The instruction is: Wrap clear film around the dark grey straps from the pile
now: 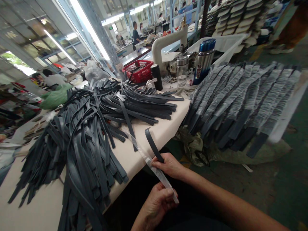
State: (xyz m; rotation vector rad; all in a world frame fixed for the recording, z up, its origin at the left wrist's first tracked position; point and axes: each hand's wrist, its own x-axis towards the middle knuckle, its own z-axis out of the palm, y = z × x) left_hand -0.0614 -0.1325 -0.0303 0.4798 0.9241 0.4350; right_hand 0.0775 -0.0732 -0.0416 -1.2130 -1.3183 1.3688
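Note:
My left hand, low in the view, is closed on the near end of a clear plastic strip. Farther up the same strip, my right hand pinches it together with the lower end of a short black strap, whose free end curls above the table edge. The plastic strip runs up and left onto the table. A large pile of black straps lies to the left of my hands, with another bundle of straps beyond them.
Plastic-wrapped straps lie in a row at the right. A red basket, a black cylinder, a glass jar and a steel flask stand behind the table. People work in the background.

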